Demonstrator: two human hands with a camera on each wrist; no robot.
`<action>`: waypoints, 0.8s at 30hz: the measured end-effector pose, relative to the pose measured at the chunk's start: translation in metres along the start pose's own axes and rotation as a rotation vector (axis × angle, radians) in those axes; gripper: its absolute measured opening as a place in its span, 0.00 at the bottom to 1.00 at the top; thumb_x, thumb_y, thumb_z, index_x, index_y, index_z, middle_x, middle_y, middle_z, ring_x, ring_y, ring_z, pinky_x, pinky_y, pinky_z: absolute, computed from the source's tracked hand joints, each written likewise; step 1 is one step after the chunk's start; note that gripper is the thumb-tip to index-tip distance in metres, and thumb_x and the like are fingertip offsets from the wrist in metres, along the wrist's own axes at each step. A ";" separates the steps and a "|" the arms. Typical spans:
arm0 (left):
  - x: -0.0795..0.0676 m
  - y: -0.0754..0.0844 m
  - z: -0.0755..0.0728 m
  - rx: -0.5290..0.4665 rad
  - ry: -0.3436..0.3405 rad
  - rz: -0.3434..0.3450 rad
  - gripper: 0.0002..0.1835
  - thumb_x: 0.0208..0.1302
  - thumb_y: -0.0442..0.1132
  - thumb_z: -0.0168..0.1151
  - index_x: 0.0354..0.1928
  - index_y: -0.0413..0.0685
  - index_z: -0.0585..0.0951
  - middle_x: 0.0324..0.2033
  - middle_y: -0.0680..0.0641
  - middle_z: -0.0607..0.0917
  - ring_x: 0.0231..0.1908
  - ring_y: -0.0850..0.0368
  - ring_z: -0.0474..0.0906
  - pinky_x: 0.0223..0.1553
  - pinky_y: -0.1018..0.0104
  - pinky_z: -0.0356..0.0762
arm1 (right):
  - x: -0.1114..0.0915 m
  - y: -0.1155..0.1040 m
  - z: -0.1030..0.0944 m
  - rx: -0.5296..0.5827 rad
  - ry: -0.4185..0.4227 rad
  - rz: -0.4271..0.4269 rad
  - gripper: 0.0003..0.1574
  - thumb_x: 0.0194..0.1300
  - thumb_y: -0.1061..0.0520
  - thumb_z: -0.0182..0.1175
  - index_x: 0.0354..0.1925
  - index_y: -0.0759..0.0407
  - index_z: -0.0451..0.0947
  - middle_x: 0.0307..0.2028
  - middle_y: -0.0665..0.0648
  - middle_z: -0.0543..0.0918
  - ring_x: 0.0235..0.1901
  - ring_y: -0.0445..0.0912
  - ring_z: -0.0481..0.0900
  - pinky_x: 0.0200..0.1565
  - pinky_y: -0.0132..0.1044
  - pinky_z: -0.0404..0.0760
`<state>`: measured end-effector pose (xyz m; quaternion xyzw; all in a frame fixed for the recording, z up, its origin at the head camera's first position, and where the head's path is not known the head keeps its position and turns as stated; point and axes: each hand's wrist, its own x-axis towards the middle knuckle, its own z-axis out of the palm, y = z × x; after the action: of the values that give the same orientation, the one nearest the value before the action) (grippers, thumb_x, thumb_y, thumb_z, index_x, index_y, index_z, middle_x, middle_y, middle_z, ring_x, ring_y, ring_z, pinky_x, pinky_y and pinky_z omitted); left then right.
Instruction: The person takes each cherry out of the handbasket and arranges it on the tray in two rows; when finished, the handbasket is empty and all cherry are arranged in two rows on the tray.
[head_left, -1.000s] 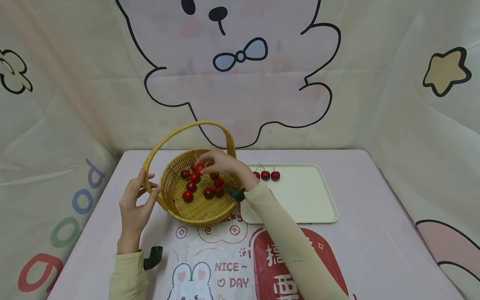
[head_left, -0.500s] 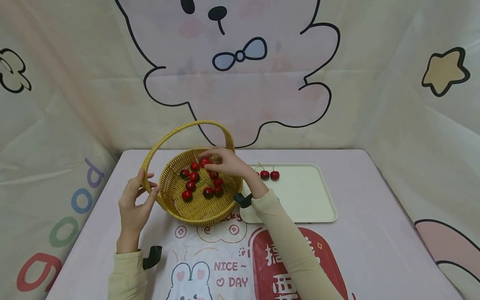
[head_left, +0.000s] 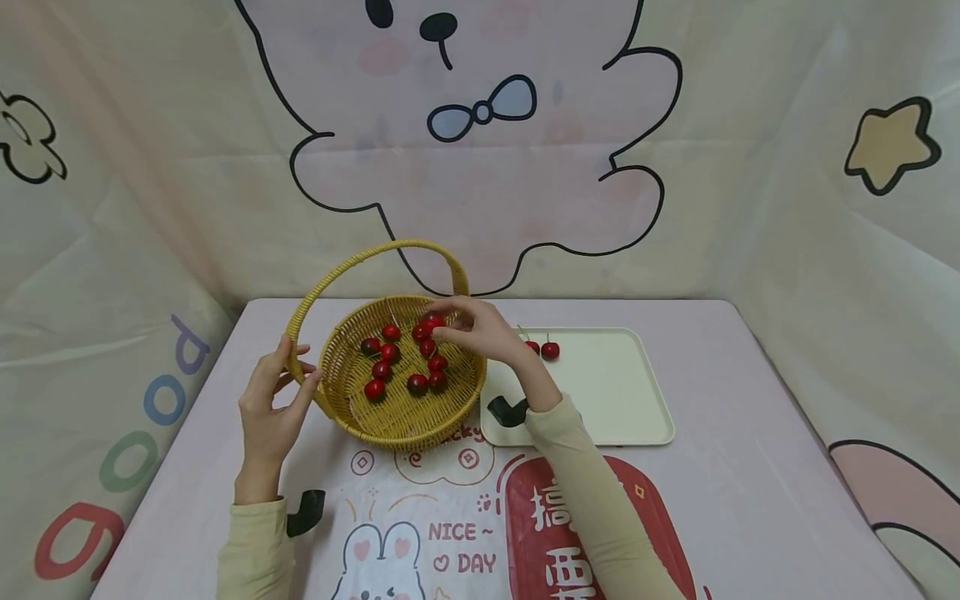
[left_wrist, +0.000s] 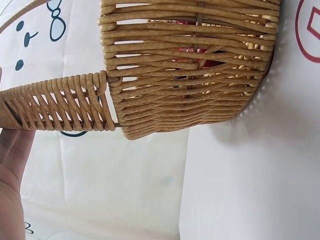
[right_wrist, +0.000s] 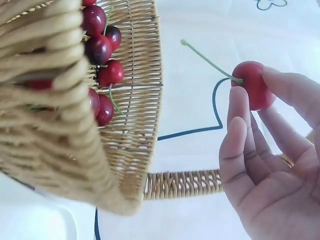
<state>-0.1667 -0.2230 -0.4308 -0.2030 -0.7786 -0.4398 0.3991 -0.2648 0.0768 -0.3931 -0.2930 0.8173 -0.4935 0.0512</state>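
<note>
A yellow woven basket with a tall arched handle stands on the table, several red cherries lying inside. My left hand holds the foot of the handle at the basket's left; in the left wrist view, fingers lie behind the woven handle. Over the basket's right rear side, my right hand pinches a cherry between thumb and fingertips. Its green stem shows plainly in the right wrist view. There the held cherry is apart from those in the basket.
To the basket's right lies a cream tray, with cherries near its back edge; my right forearm passes over its left part. A printed mat lies in front. Behind the table hangs a patterned cloth.
My right hand has moved right and slightly back over the basket, carrying the cherry away from the basket's middle. The left hand keeps its hold on the handle.
</note>
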 end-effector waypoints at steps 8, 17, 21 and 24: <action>-0.001 -0.003 0.000 -0.009 0.005 0.010 0.35 0.50 0.24 0.67 0.62 0.38 0.67 0.43 0.37 0.80 0.38 0.69 0.77 0.47 0.81 0.75 | -0.018 -0.002 -0.012 0.036 0.061 0.057 0.23 0.61 0.57 0.61 0.56 0.57 0.74 0.49 0.58 0.79 0.35 0.52 0.77 0.31 0.32 0.75; -0.001 -0.002 0.000 0.006 0.000 0.006 0.40 0.43 0.18 0.67 0.63 0.38 0.67 0.43 0.37 0.80 0.38 0.70 0.77 0.47 0.81 0.74 | -0.040 -0.017 -0.029 0.218 0.094 0.113 0.23 0.64 0.64 0.56 0.58 0.66 0.69 0.42 0.70 0.81 0.27 0.44 0.80 0.17 0.29 0.67; -0.001 -0.002 0.000 0.007 0.003 0.002 0.41 0.41 0.16 0.67 0.63 0.38 0.67 0.43 0.37 0.80 0.38 0.70 0.77 0.47 0.81 0.74 | -0.043 -0.009 -0.032 0.262 0.121 0.111 0.23 0.63 0.65 0.56 0.57 0.67 0.69 0.46 0.70 0.78 0.36 0.60 0.81 0.22 0.29 0.70; -0.001 -0.002 0.001 0.005 0.007 0.004 0.41 0.41 0.16 0.67 0.63 0.38 0.67 0.43 0.37 0.80 0.38 0.70 0.77 0.47 0.81 0.74 | -0.044 0.004 -0.033 0.268 0.140 0.089 0.24 0.62 0.64 0.57 0.57 0.66 0.69 0.50 0.65 0.77 0.41 0.59 0.82 0.33 0.30 0.79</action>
<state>-0.1677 -0.2234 -0.4327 -0.2020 -0.7778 -0.4379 0.4031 -0.2421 0.1274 -0.3885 -0.2118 0.7580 -0.6145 0.0546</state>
